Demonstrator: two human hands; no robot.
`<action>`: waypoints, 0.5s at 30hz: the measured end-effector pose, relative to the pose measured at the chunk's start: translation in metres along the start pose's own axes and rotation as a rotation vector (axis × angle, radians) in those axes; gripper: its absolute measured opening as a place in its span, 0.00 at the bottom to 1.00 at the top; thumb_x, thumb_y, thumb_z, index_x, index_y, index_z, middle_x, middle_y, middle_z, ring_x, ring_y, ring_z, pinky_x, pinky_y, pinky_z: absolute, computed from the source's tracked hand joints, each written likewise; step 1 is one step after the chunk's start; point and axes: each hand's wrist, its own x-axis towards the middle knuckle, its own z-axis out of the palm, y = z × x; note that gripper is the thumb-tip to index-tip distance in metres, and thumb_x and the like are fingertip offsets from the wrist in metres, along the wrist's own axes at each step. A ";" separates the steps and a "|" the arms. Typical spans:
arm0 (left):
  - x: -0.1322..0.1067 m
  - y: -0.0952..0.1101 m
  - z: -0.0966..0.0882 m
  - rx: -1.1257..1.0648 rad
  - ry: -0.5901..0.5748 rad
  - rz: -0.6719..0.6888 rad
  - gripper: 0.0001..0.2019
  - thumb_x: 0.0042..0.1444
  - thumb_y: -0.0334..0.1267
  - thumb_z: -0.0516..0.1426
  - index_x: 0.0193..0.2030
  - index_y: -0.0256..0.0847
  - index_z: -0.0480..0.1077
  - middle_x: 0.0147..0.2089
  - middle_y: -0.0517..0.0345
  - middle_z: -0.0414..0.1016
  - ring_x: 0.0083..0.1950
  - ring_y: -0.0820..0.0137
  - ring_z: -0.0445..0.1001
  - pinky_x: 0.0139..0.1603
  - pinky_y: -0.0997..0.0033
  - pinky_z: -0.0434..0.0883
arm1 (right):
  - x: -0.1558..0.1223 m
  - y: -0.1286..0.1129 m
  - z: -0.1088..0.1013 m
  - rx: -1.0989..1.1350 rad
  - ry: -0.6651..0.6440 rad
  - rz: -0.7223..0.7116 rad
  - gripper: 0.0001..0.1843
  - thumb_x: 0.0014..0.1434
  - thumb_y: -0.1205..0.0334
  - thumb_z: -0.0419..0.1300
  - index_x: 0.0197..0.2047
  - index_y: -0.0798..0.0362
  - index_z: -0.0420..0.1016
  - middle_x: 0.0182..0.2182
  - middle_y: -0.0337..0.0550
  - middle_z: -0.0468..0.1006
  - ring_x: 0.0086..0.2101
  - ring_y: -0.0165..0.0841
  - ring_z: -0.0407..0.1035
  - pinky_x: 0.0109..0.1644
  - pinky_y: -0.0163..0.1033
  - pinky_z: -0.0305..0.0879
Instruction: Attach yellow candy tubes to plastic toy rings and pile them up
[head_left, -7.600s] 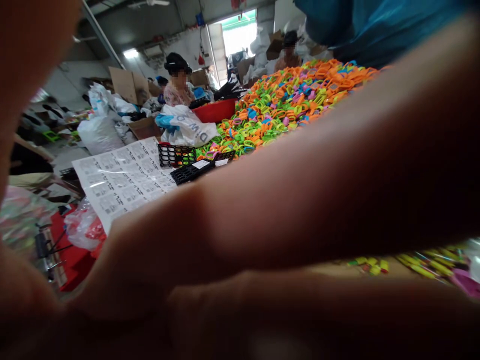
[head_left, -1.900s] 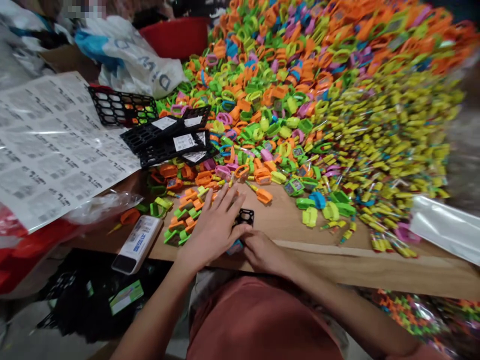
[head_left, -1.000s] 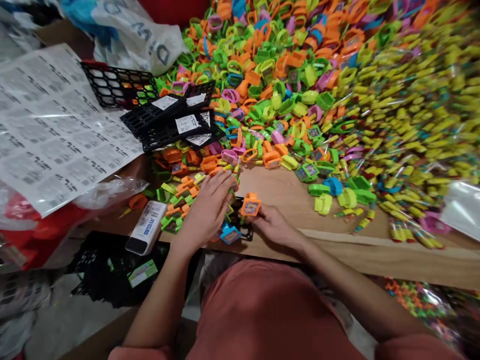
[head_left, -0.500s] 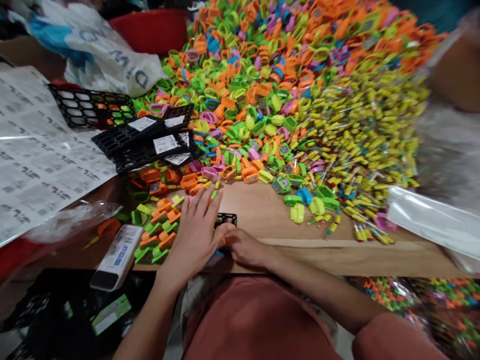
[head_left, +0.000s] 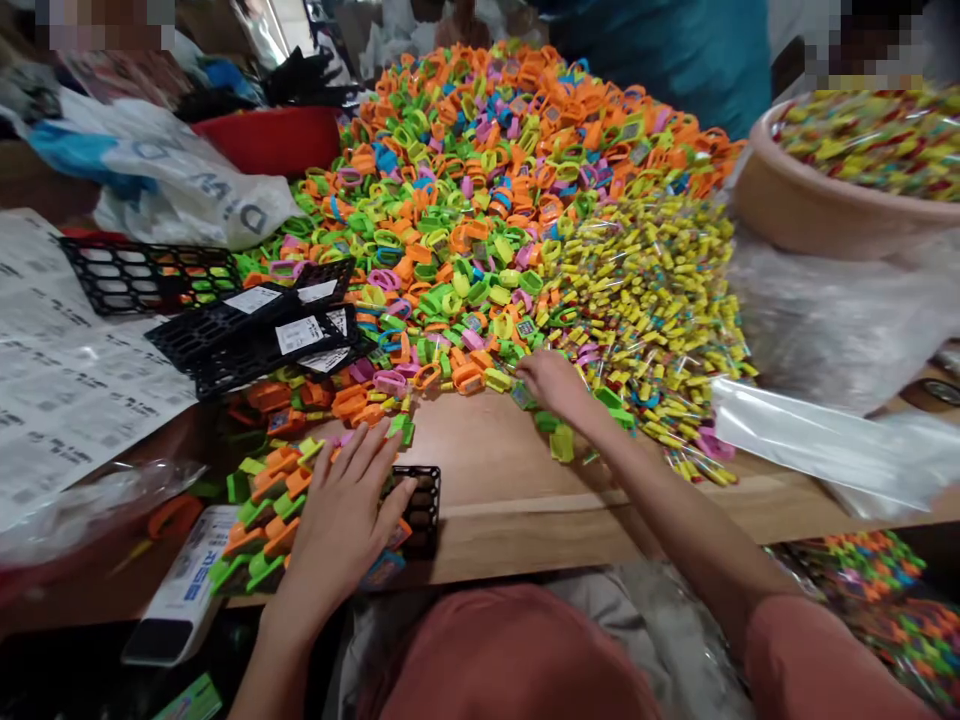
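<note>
Across the wooden tabletop [head_left: 510,500], the head camera is looking down on a person's two bare hands working at the near edge. The left hand [head_left: 341,525] is lying open, its fingers spread and gently arched, with the thumb side resting on a black plastic grid [head_left: 424,510] of rounded cells. Just beside that hand, a stack of moulded orange-and-green plastic pieces [head_left: 266,520] is lying in overlapping rows, their blocky shapes looking hard and glossy.

The right hand [head_left: 547,385] is reaching forward with its fingers curled down, at the edge of a small square-faced green piece [head_left: 523,396]; it may be gripping that piece, but the view is too poor to tell. Beyond it, a heap of looped plastic bands [head_left: 457,210] in orange, lime, pink and blue is spreading over the wood, and a mound of yellow pieces in clear wrappers [head_left: 645,310] is lying against it. At right, a tan basin [head_left: 840,170] is holding more wrapped pieces above a crinkled clear plastic sheet [head_left: 832,430]. At left, a printed label sheet [head_left: 82,370] is lying flat beside labelled black grids [head_left: 255,340].
</note>
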 end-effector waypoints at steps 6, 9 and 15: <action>0.002 -0.004 0.002 -0.014 0.007 -0.002 0.28 0.72 0.54 0.44 0.69 0.42 0.66 0.75 0.49 0.60 0.74 0.50 0.61 0.73 0.36 0.58 | 0.041 0.003 0.001 -0.126 -0.048 0.170 0.09 0.64 0.70 0.63 0.45 0.65 0.82 0.44 0.64 0.80 0.48 0.49 0.75 0.51 0.43 0.69; 0.000 -0.003 0.000 -0.051 0.019 0.007 0.28 0.72 0.54 0.43 0.71 0.42 0.63 0.75 0.48 0.61 0.75 0.50 0.60 0.74 0.36 0.57 | 0.037 -0.003 -0.008 -0.126 -0.040 0.161 0.10 0.65 0.72 0.59 0.45 0.63 0.81 0.44 0.61 0.79 0.46 0.45 0.75 0.49 0.41 0.69; -0.001 0.004 -0.005 -0.196 0.026 -0.075 0.29 0.73 0.52 0.41 0.75 0.42 0.55 0.77 0.44 0.54 0.79 0.55 0.52 0.77 0.39 0.53 | -0.043 -0.020 -0.004 0.394 0.515 -0.256 0.05 0.69 0.64 0.58 0.44 0.54 0.75 0.41 0.49 0.77 0.42 0.40 0.72 0.47 0.41 0.67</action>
